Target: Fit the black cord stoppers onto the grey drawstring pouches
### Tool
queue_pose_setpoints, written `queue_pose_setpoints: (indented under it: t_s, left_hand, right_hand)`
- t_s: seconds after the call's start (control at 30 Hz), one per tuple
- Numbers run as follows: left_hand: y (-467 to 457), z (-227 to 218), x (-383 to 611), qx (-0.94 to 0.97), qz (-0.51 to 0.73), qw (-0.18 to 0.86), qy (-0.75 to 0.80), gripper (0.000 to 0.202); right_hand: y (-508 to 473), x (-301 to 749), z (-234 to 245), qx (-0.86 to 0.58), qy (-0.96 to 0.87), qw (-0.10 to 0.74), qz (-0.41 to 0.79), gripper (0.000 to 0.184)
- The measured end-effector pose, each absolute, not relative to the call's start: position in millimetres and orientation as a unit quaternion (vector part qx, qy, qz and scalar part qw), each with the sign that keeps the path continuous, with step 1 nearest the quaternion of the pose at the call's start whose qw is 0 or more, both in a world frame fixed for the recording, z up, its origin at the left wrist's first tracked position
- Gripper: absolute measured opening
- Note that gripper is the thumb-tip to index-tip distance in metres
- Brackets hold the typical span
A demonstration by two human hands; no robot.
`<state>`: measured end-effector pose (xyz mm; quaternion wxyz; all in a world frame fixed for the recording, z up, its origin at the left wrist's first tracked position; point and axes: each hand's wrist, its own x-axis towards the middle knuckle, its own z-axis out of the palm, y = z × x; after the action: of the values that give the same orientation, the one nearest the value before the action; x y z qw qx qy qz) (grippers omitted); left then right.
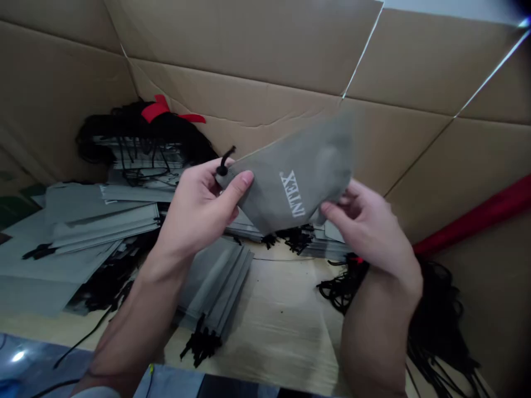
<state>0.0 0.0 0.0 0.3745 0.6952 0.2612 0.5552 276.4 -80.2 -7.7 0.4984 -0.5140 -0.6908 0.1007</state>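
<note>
A grey drawstring pouch (pixel 307 171) printed with white "INTEX" lettering is held up above the table, tilted. My left hand (pixel 203 204) pinches its left corner, thumb on the front, beside a knotted black cord end (pixel 224 163). At the pouch's lower right edge, my right hand (pixel 365 221) grips it between thumb and fingers. Below my left hand lies a stack of grey pouches (pixel 219 276) with black cord ends (pixel 203 342) at its near side. More grey pouches with black cord ends lie behind the held one, partly hidden by it.
Grey pouches (pixel 74 221) are piled on the left. Behind them, black cords (pixel 120 121) with a red strip (pixel 155 109) lie over stacked pouches. A bundle of black cords (pixel 440 309) sits at right, near a red band (pixel 477 215). Cardboard walls (pixel 249 44) enclose the table (pixel 286 309).
</note>
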Motion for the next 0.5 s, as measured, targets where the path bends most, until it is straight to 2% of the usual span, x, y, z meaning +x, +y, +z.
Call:
queue_pose_setpoints:
  t_s: [0.07,0.1,0.2,0.27,0.33,0.43,0.5]
  left_hand:
    - [-2.2,0.5,1.9,0.694,0.583,0.334,0.259,0.033]
    - [-3.4,0.8,2.4,0.705,0.578,0.319,0.259,0.029]
    - [-7.8,1.3,2.1,0.765,0.518,0.279,0.261,0.024]
    - [-13.0,1.7,1.7,0.824,0.45,0.235,0.25,0.025]
    - [-19.7,2.2,2.0,0.87,0.393,0.205,0.216,0.027]
    - [-29.7,2.7,3.2,0.898,0.356,0.195,0.171,0.025]
    - [-34.4,2.5,3.9,0.906,0.344,0.185,0.162,0.024]
  right_hand:
    - [-90.1,281.4,-5.9,-0.561,-0.723,0.396,0.07,0.018]
    - [-94.8,281.5,-4.7,-0.58,-0.718,0.384,0.031,0.026]
    - [-106.9,268.6,0.0,-0.569,-0.679,0.459,-0.068,0.038]
    - [-112.3,251.8,2.6,-0.495,-0.692,0.523,-0.054,0.034]
    - [-115.3,235.1,3.5,-0.433,-0.715,0.549,-0.021,0.032]
    - [-114.9,220.2,1.9,-0.416,-0.756,0.502,-0.06,0.032]
    - [-112.9,218.2,0.8,-0.417,-0.772,0.47,-0.093,0.023]
